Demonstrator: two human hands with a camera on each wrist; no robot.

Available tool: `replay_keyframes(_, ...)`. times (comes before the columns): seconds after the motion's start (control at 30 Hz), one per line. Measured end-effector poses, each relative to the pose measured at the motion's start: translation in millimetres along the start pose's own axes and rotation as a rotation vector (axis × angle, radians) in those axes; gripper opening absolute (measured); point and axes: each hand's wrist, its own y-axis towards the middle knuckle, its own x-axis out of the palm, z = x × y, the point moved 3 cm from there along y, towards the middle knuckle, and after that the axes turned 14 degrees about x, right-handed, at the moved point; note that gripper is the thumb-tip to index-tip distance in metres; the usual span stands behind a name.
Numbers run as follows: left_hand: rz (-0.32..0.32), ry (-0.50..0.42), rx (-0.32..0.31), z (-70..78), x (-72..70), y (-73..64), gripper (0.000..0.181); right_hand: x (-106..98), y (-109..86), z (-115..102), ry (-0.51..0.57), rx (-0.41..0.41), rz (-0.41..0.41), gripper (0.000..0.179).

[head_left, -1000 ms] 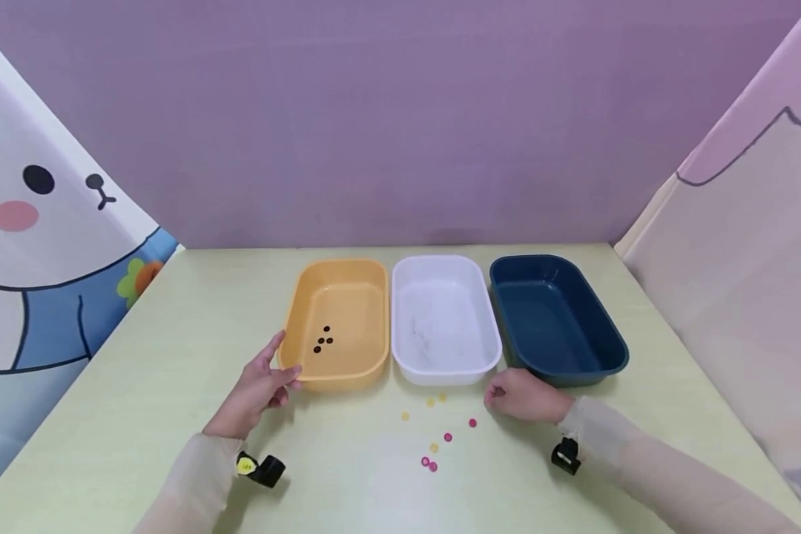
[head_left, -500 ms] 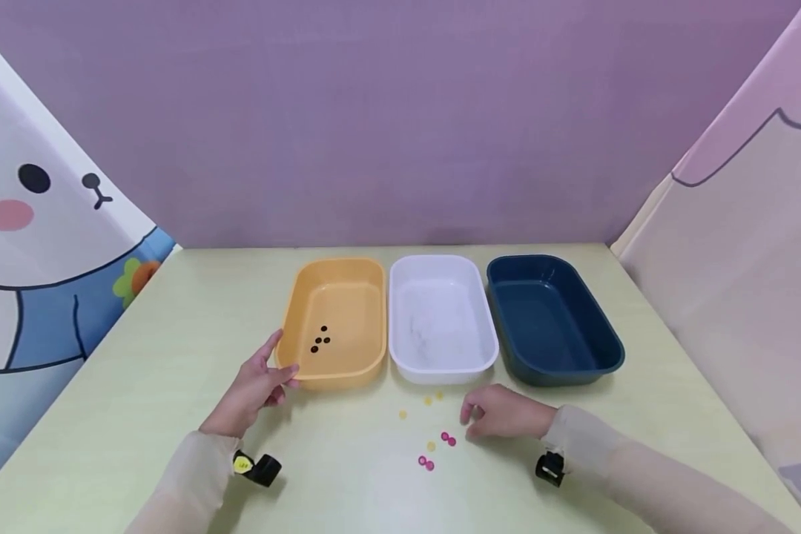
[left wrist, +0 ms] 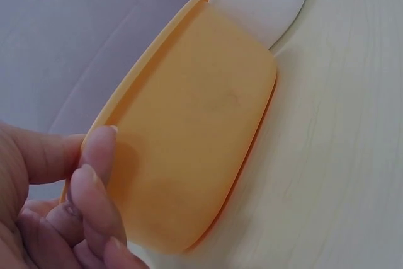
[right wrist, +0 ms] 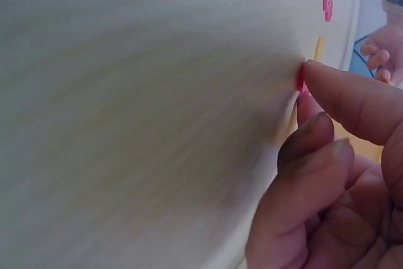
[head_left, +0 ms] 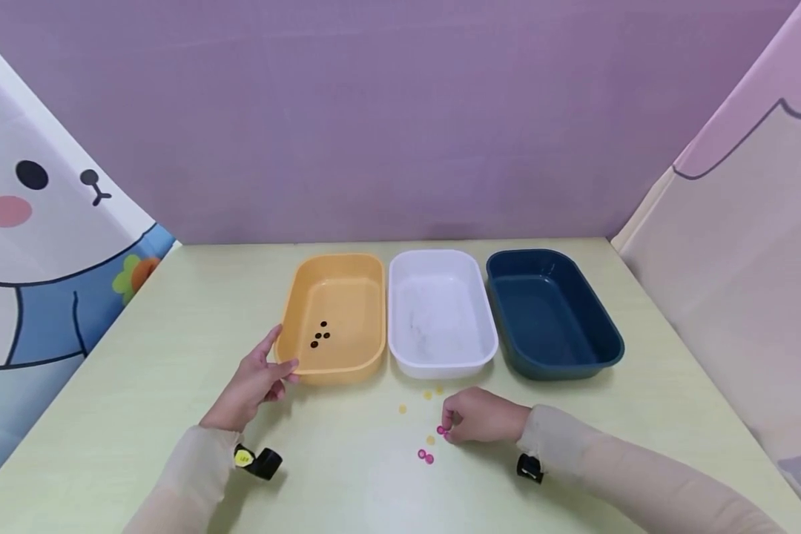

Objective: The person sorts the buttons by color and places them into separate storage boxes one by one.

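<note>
My left hand (head_left: 247,387) grips the near left corner of an orange tray (head_left: 374,354), thumb over the rim and fingers along the outer wall. Several small black buttons (head_left: 318,336) lie in that tray. Over the table, my right hand (head_left: 483,415) has its thumb and index finger around a pink button (right wrist: 301,77), low against the tabletop. Beside it sits another pink button (head_left: 440,430), partly by the fingertips. Two more pink buttons (head_left: 429,459) lie together nearer the front. A yellow button (head_left: 430,440) rests between these pairs.
A white tray (head_left: 440,315) stands in the middle and a dark blue tray (head_left: 550,319) at the right, both without buttons in them. Several yellow buttons (head_left: 403,409) lie in front of the white tray. A purple backdrop (head_left: 400,126) rises behind the table.
My right hand has moved left from beside the blue tray to the pink buttons. One pink button has shifted left and now lies beside another. The left hand keeps its hold.
</note>
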Motion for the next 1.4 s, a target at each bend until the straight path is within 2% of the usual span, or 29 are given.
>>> replay_keyframes(0.27, -0.003, -0.016, 0.001, -1.3, 0.5, -0.6, 0.079, 1.6, 2.7, 0.5, -0.023, 0.013, -0.014, 0.014)
replay_keyframes(0.5, -0.001, -0.031, -0.010, -1.4, 1.7, -2.6, 0.079, -0.8, 3.0, 4.6, 0.033, 0.015, -0.027, 0.014)
replay_keyframes(0.87, 0.004, -0.052, 0.000, -3.9, -0.7, -4.5, 0.080, -18.1, -0.1, 4.9, 0.111, -0.049, 0.030, 0.010)
replay_keyframes(1.2, -0.001, -0.045, 0.015, -0.5, 0.1, -2.9, 0.080, -48.0, -7.4, -3.0, 0.167, 0.081, 0.008, 0.009)
replay_keyframes(1.4, 0.005, -0.058, 0.009, -0.4, 1.4, -0.8, 0.078, -64.1, -6.6, -6.9, 0.210, 0.110, 0.016, 0.009)
